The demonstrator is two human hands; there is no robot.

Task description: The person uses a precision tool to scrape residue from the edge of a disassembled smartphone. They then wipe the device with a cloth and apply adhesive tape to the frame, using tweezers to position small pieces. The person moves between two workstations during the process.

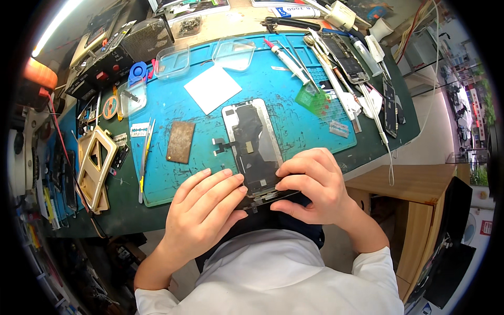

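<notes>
At the blue mat's (173,173) near edge on the surface, both hands pinch the bottom of the black, silver-framed phone screen panel (252,142): left hand (205,207), right hand (312,184).

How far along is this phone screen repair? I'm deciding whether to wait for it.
Already done, it seems: the screen assembly is out of any phone body and lies back-side up on the blue mat. In hand: the left hand and right hand both press at its near end, by the flex cables. Left, apparently: it is joined to no housing, and tweezers and other tools lie out, so probably mid-job.
</notes>
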